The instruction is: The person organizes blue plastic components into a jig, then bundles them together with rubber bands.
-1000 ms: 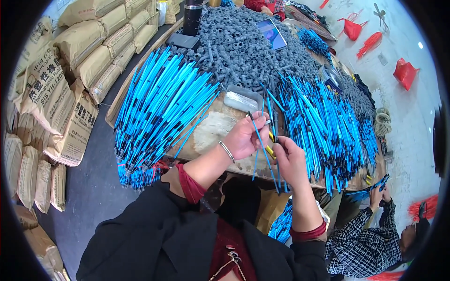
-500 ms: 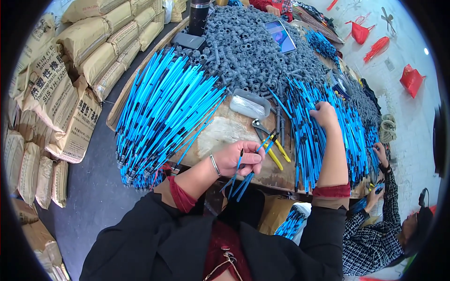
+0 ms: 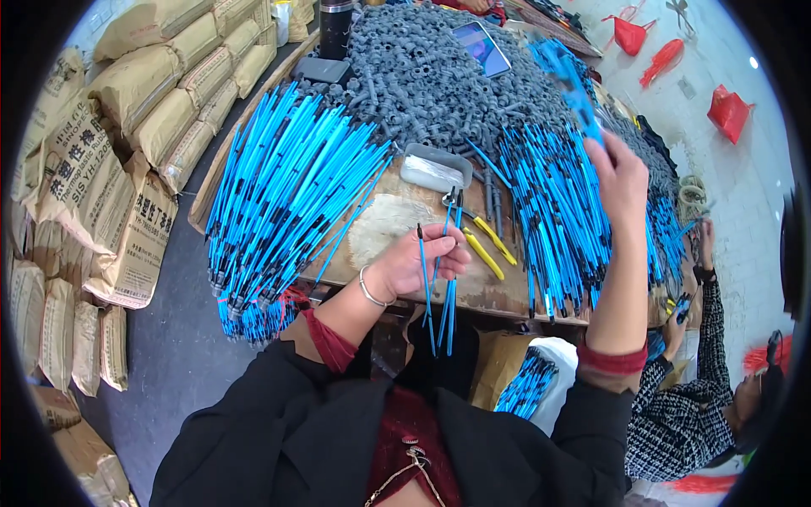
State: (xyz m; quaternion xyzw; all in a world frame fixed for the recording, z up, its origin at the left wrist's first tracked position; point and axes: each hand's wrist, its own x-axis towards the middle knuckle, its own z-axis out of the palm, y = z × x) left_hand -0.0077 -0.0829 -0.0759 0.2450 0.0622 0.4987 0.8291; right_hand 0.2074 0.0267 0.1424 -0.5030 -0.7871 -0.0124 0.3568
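Right hand [image 3: 623,177] has left its spot over the right-hand rod pile [image 3: 553,228] and now sits farther out to the right of the clear box [image 3: 433,181], with a blurred blue length [image 3: 583,106] at its fingertips. Fingers look pinched on that length; motion blur, so can't tell if it's one rod or several. It points away from the person, to the right of the box and past its far edge.

Left hand [image 3: 422,264] is on the person's side of the box, slightly left of its middle. Fingers curled, gripping a few blue rods [image 3: 450,317]; these now hang closer to upright than half a second ago, black tips up, lower ends past the table edge. Exact count unclear, they overlap.

Around the box, which holds thin white strands:
- pliers [image 3: 486,245], yellow handles: just off its near right corner, lying on the wooden table [image 3: 498,294]
- right-hand rod pile: to its right
- left-hand rod pile [image 3: 287,186]: to its left, fanned out
- heap of grey fittings [image 3: 414,84]: directly beyond it
- phone [image 3: 482,48]: beyond it, slightly right, on the heap
- black flask [image 3: 335,29]: beyond it, to the left
- co-worker's hand [image 3: 706,245]: well to its right
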